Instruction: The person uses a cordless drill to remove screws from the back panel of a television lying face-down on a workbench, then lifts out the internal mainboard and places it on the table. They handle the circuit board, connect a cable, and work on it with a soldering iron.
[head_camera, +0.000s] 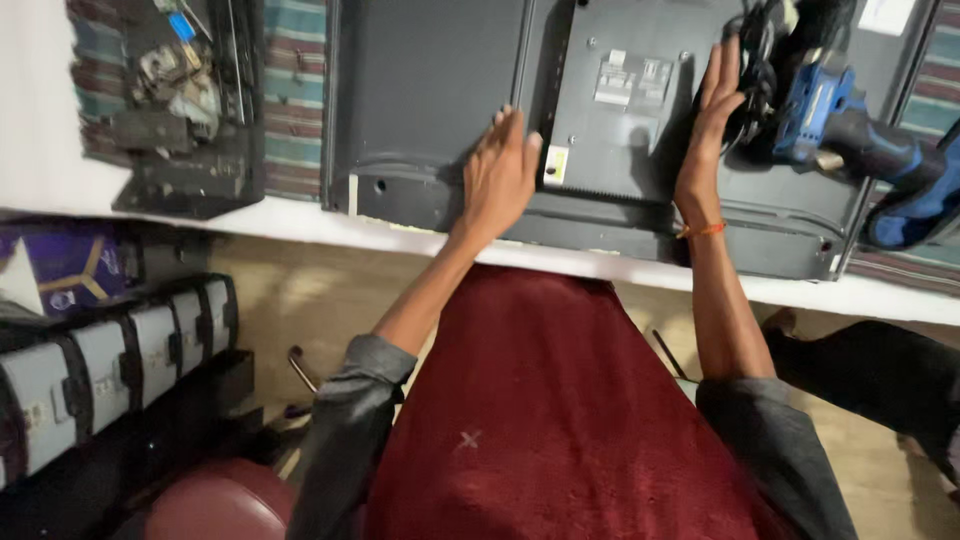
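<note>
A flat television (600, 120) lies face down on the surface (300, 225), its dark grey back panel up and its lower edge close to the surface's near rim. The left hand (500, 175) rests flat on the back near that lower edge, fingers together and extended, its grip spread and closed on nothing. The right hand (712, 120) is also flat and unclenched, palm against the raised central housing, fingertips reaching toward a bundle of black cable (760, 60) and a blue cordless drill (850, 130) that lie on the set's right part. The set looks broad, thin and rigid but likely fragile on its hidden screen side; it would best be held by its outer frame edges with both hands, not by the centre. At far left sits what may be a dismantled chassis (180, 110), though it is hard to tell.
</note>
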